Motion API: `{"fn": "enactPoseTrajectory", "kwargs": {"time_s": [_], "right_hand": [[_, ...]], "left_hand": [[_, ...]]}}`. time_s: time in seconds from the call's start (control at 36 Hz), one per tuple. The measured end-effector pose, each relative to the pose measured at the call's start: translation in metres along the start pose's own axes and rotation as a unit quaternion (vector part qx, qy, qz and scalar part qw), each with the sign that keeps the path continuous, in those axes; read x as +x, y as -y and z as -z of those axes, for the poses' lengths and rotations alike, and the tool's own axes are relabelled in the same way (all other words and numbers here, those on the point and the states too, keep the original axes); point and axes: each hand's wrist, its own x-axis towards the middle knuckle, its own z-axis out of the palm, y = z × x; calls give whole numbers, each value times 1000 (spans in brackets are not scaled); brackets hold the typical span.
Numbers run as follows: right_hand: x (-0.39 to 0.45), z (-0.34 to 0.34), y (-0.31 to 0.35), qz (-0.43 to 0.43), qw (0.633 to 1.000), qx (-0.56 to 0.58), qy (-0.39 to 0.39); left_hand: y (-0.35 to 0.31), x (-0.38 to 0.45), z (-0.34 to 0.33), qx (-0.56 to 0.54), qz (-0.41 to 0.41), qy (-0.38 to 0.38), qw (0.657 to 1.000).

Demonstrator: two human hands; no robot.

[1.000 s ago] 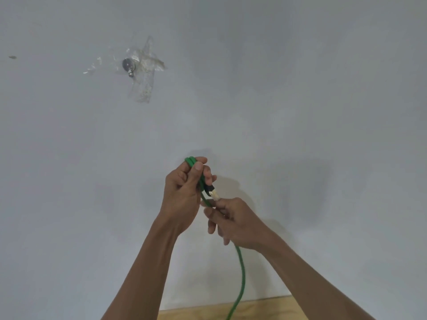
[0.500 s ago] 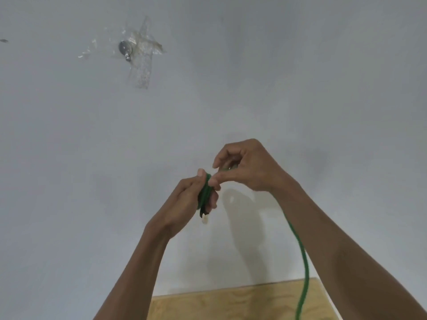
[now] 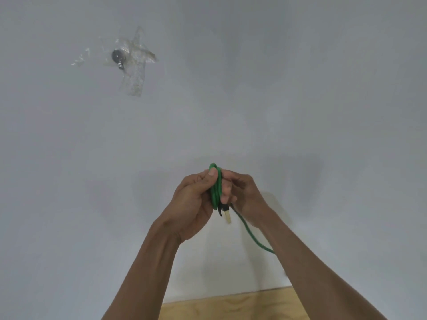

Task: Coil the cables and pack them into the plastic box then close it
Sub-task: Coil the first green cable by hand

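left hand grips green cable | right hand alongside | taped disc on wall

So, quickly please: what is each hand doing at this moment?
Left hand: closed on the coiled green cable.
Right hand: closed on the same green cable.

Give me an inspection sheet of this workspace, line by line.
Surface: a strip of light wooden tabletop shows at the bottom edge, bare where visible.
Job's things: green cable, partly wound into a small coil; its plug hangs below. No plastic box in view.
Clutter: nothing seen.
Grip: left hand shut on the coil; right hand closed on it from the other side.
Cables: the loose tail runs down behind the right forearm.
Surroundings: plain grey wall with a small metal disc under clear tape.
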Motion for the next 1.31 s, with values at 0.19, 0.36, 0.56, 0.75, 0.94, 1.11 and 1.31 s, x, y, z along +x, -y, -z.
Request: {"fn": "enactPoseTrajectory", "kwargs": {"time_s": [0.19,0.36,0.56,0.75,0.94,1.11,1.31], "right_hand": [[-27,-8,-22,-53,990,-130,26],[-33,-13,-33,-56,976,-208,18],[-8,-13,-30,-69,972,-214,-75],[-39,-24,-39,-64,956,-287,-11],[-56,-37,-25,-47,964,-259,25],[-47,-26,21,-12,928,-371,21],[-14,-4,66,59,926,-365,79]], "left_hand": [[-8,8,6,-52,-39,-65,996],[-9,6,2,-76,-17,-88,993],[-1,-6,-11,-7,9,-41,999],[-9,4,3,1,-40,-135,990],[0,7,26,135,-57,-161,976],[8,-3,36,363,-56,-156,917],[18,-22,31,316,33,-50,947]]}}
